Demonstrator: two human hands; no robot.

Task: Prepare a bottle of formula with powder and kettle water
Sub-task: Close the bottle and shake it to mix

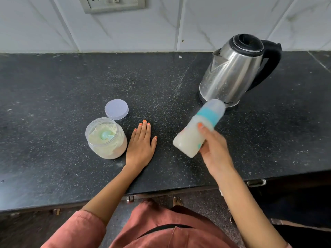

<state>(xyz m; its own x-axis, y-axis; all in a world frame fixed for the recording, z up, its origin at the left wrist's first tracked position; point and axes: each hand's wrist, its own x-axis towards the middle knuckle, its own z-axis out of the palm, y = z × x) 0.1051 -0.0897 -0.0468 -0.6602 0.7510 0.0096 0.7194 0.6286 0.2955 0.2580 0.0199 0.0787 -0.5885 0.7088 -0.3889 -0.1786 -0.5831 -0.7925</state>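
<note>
We see the right hand (pixel 213 147) wrapped around the bottle (pixel 198 129), fingers closed on its lower half, holding it above the counter (pixel 53 104). Bottle is tilted, capped end up and away toward the kettle (pixel 234 68), base toward us and left. It's motion-blurred, milky white liquid inside, teal collar with a clear cap on. Left hand (pixel 140 144) lies flat on the counter, palm down, fingers straight and close together, holding nothing. It sits just beside the jar (pixel 105 138), right of it; we can't tell if they touch. Jar is open, full of powder, with 1 teal scoop (pixel 105 135) in it. Lid (pixel 116 109) lies flat just behind the jar. Kettle stands upright at back right, lid shut, handle to the right
</note>
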